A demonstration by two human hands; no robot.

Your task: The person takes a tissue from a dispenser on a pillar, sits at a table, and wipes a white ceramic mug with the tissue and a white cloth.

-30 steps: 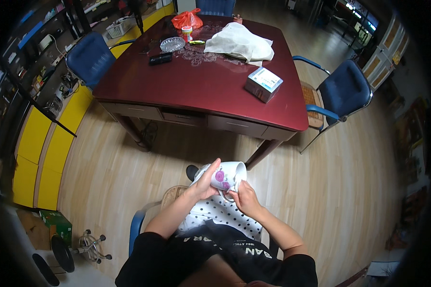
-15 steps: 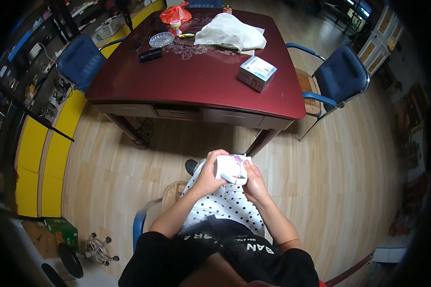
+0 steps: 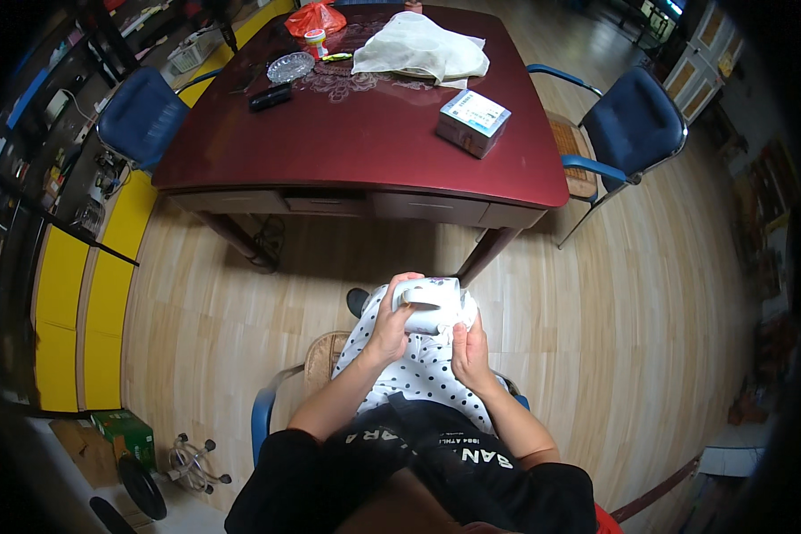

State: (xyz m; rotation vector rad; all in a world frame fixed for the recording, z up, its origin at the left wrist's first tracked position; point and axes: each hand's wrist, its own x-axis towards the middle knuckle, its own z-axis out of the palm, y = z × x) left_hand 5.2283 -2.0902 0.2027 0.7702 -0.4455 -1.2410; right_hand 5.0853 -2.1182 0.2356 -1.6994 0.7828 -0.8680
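Note:
A white mug (image 3: pixel 425 318) with a small purple pattern lies on its side above my lap, its handle turned up toward me. My left hand (image 3: pixel 389 327) is closed around the mug's left end, near the handle. At the other end, my right hand (image 3: pixel 470 354) presses a crumpled white cloth (image 3: pixel 468 311) against the mug's rim. Whether that cloth is fabric or paper tissue is too small to tell. Beneath both hands are my white dotted trousers (image 3: pixel 423 378).
Ahead stands a dark red table (image 3: pixel 347 147) bearing a box (image 3: pixel 473 123), a white cloth cover (image 3: pixel 423 49), a glass dish (image 3: pixel 291 67), a black case (image 3: pixel 271 97) and a red bag (image 3: pixel 315 18). Blue chairs flank it, one at the right (image 3: pixel 636 116). Yellow cabinets (image 3: pixel 60 316) line the left.
The mug has turned in my hands, so its handle now faces up. My right hand has shifted slightly down, and the white cloth shows at the rim. The view has tilted a little.

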